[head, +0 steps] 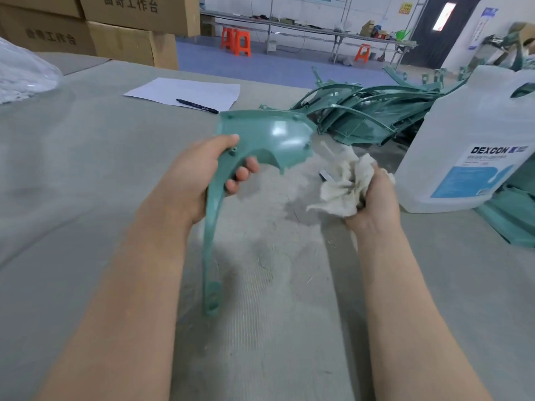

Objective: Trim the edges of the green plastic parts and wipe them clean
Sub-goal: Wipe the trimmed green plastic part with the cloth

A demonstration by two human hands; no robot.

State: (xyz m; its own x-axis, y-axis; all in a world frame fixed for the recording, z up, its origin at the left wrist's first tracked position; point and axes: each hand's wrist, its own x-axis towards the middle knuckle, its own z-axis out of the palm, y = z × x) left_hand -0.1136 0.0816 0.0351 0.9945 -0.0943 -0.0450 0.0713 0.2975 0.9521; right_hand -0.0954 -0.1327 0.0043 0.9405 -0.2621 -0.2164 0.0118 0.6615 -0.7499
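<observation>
Your left hand [199,180] grips the green plastic part [269,137] by its curved arm, above the table [86,198]. Your right hand [373,198] clutches the bunched white rag [344,180] just beside it. Steady the part; wipe the glossy face outward, probably finishing along the edges.

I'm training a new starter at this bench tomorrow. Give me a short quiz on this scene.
1. True or false: the left hand holds the green part.
2. What does the right hand grip? A) knife B) cloth C) brush
3. Fill in: the pen lies on a sheet of ____.

Key: 1 true; 2 B; 3 paper.
</observation>
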